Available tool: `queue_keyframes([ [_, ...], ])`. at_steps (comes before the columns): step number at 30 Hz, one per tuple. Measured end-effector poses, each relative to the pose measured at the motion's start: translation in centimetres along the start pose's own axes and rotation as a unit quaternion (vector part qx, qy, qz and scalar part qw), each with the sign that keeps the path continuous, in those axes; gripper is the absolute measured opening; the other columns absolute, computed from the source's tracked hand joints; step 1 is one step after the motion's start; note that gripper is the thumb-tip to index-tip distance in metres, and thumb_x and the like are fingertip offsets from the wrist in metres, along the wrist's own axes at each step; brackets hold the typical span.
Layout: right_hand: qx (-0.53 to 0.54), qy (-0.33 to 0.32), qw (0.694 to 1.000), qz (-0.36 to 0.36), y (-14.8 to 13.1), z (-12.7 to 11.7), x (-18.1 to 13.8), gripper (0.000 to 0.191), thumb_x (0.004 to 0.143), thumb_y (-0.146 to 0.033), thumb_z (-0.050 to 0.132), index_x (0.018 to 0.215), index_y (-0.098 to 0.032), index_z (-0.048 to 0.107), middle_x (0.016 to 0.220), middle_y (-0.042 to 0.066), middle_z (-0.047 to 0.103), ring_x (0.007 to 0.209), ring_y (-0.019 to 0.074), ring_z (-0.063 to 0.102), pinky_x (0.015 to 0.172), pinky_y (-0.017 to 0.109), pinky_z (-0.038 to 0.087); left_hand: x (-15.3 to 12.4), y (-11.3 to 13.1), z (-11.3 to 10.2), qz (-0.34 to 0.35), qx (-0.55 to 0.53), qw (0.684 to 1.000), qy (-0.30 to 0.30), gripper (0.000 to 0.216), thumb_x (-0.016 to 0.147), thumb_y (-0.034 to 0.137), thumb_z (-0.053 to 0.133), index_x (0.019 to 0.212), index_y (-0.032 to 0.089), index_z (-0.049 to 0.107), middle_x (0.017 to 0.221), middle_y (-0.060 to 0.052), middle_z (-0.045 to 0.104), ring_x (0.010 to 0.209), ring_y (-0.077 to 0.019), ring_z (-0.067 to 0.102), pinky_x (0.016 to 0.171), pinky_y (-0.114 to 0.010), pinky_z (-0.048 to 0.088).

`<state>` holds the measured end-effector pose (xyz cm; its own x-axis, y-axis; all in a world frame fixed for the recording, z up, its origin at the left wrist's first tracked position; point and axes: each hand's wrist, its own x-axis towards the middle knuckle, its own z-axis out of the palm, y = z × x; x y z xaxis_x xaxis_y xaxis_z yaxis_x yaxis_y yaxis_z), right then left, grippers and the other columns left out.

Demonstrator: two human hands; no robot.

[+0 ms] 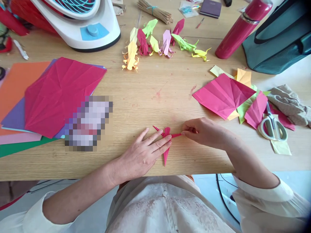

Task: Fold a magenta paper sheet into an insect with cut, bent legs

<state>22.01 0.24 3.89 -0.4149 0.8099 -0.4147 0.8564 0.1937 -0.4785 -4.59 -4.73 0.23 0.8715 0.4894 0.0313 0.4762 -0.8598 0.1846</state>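
A small folded piece of pink-red origami paper (166,154) lies on the wooden table near its front edge, with narrow points sticking out to several sides. My left hand (143,153) rests flat over it, fingers stretched out and pressing its middle down. From the right, my right hand (204,132) pinches the tip of the paper's right-hand point between thumb and fingers. The left hand's fingers cover part of the folds.
Sheets of coloured paper (63,94) and a blurred-out phone-like object (88,124) lie left. Folded paper insects (143,42) stand at the back beside a white fan (97,29). Right are a red flask (239,32), paper scraps (223,94), scissors (273,127) and a grey cloth (290,103).
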Motion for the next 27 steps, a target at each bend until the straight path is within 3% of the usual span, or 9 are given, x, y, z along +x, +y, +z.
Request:
queue_keyframes([
  [7,0.096,0.046,0.994,-0.018,1.5,0.5,-1.0,0.016,0.092,-0.033,0.055,0.083,-0.022,0.062,0.073,-0.001,0.064,0.065,0.0138,0.054,0.06,0.027,0.038,-0.1,0.5,0.1,-0.021,-0.027,0.999,-0.007,0.054,0.102,0.03,0.045,0.154,0.017,0.037,0.165,-0.006,0.03,0.155,-0.0294,0.021,0.125,-0.057,0.011],
  [11,0.172,0.079,0.979,-0.074,1.6,1.5,-0.9,0.01,0.091,-0.028,0.06,0.099,-0.022,0.063,0.086,0.001,0.067,0.074,0.0143,0.059,0.064,0.026,0.044,-0.2,0.5,0.0,-0.026,-0.041,0.999,-0.013,0.055,0.103,0.032,0.045,0.155,0.018,0.036,0.165,-0.006,0.03,0.155,-0.0282,0.02,0.125,-0.056,0.01],
  [15,0.111,0.142,0.975,-0.13,1.7,2.2,-0.7,0.014,0.088,-0.023,0.064,0.102,-0.021,0.065,0.085,0.002,0.059,0.068,0.0132,0.053,0.061,0.026,0.042,-0.1,0.5,0.0,-0.027,-0.043,0.999,-0.013,0.053,0.103,0.032,0.044,0.154,0.017,0.037,0.166,-0.006,0.029,0.155,-0.0283,0.019,0.125,-0.056,0.009],
  [19,0.023,0.187,0.97,-0.154,1.6,2.7,-0.5,0.009,0.088,-0.022,0.065,0.097,-0.019,0.064,0.094,0.006,0.057,0.073,0.016,0.056,0.068,0.029,0.046,0.0,0.5,0.1,-0.025,-0.039,0.999,-0.014,0.054,0.104,0.036,0.043,0.154,0.016,0.037,0.166,-0.006,0.027,0.156,-0.0293,0.018,0.125,-0.057,0.008],
  [24,-0.056,0.183,0.974,-0.122,0.2,3.3,-0.7,0.008,0.087,-0.014,0.06,0.082,-0.019,0.055,0.09,0.008,0.056,0.082,0.0213,0.056,0.075,0.033,0.046,-0.2,0.7,0.3,-0.029,-0.038,0.999,-0.019,0.059,0.103,0.039,0.043,0.156,0.016,0.032,0.166,-0.006,0.026,0.156,-0.03,0.016,0.124,-0.057,0.006],
  [27,-0.022,0.148,0.983,-0.102,-1.0,3.5,-1.2,0.008,0.087,-0.016,0.059,0.084,-0.02,0.053,0.088,0.006,0.06,0.078,0.019,0.056,0.069,0.031,0.043,-0.6,1.4,0.5,-0.037,-0.04,0.998,-0.017,0.065,0.102,0.045,0.045,0.158,0.015,0.028,0.166,-0.008,0.027,0.156,-0.0313,0.014,0.124,-0.057,0.006],
])
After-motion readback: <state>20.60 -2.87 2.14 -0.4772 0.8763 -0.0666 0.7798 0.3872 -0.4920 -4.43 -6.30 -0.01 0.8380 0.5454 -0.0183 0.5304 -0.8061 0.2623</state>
